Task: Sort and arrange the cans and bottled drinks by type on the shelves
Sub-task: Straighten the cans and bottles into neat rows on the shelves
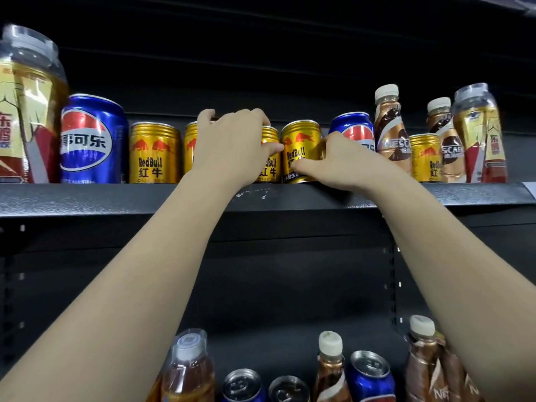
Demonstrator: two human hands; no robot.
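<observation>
Upper shelf (116, 198), middle section: your left hand (232, 143) is draped over the tops of two gold Red Bull cans, partly hiding them, thumb against the nearer one (268, 153). Your right hand (339, 161) grasps a third gold can (300, 149) at its lower right side. All stand upright at the shelf's front edge. Judgement: you are closing up the Red Bull row. Slide the can left along the shelf rather than lifting it, keeping the base flat. Mind the Pepsi can (352, 129) just behind your right hand; your wrist could knock it.
</observation>
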